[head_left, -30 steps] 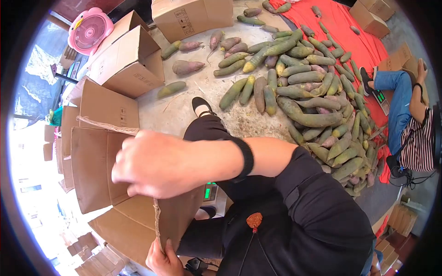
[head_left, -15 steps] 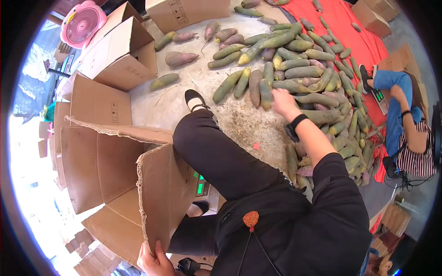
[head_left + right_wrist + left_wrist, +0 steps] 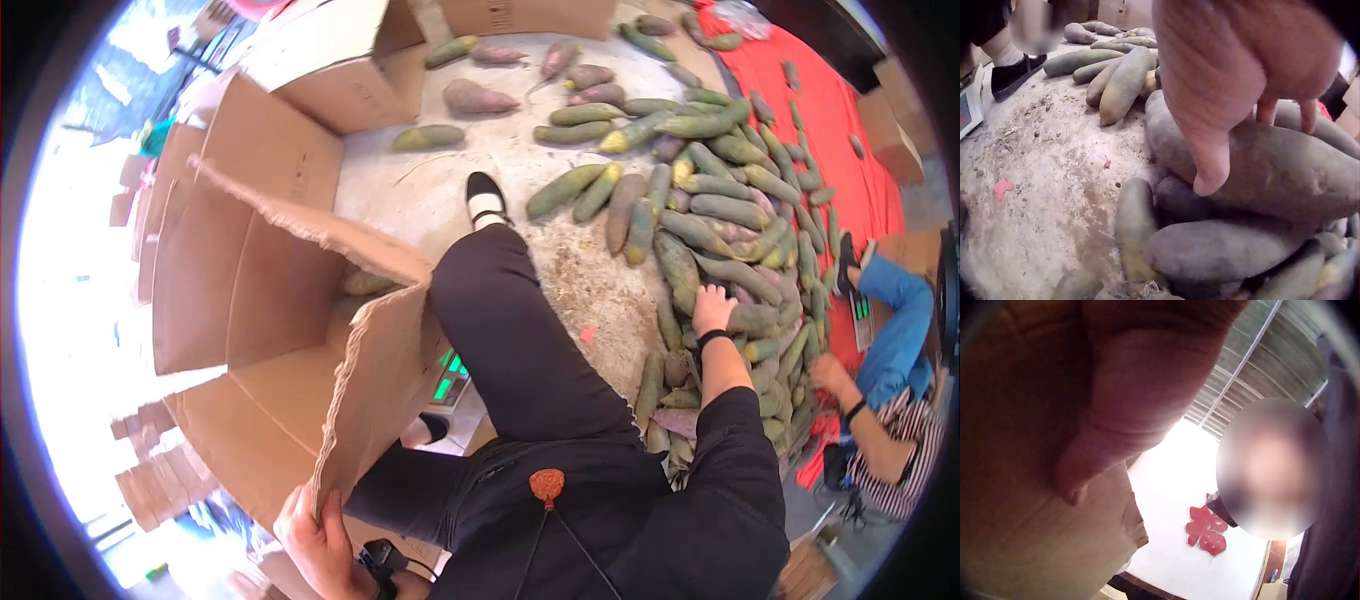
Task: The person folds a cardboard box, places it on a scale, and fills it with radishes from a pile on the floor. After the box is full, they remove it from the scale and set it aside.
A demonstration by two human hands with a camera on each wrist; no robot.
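Note:
My left hand (image 3: pixel 318 540) pinches the torn edge of a flap on an open cardboard box (image 3: pixel 380 385). In the left wrist view its thumb (image 3: pixel 1116 425) lies flat along the brown cardboard (image 3: pixel 1041 550). Part of a green radish (image 3: pixel 365 282) shows inside the box. Over at the pile of green and purplish radishes (image 3: pixel 730 210), my right hand (image 3: pixel 712 310) grips one. The right wrist view shows this thick radish (image 3: pixel 1297 169) with the thumb (image 3: pixel 1213 165) on its near side and fingertips over its far side. More radishes lie beneath it.
A scale with green digits (image 3: pixel 452 375) stands by the box and my leg. Other boxes (image 3: pixel 340 80) stand at the back. Red sheeting (image 3: pixel 855 190) lies beyond the pile, where another person (image 3: pixel 890 430) sits with an arm reaching to the radishes.
My right hand has gone from above the box to the pile, then along it towards me, and now grips a radish. The left hand stays on the flap. The head view has shifted.

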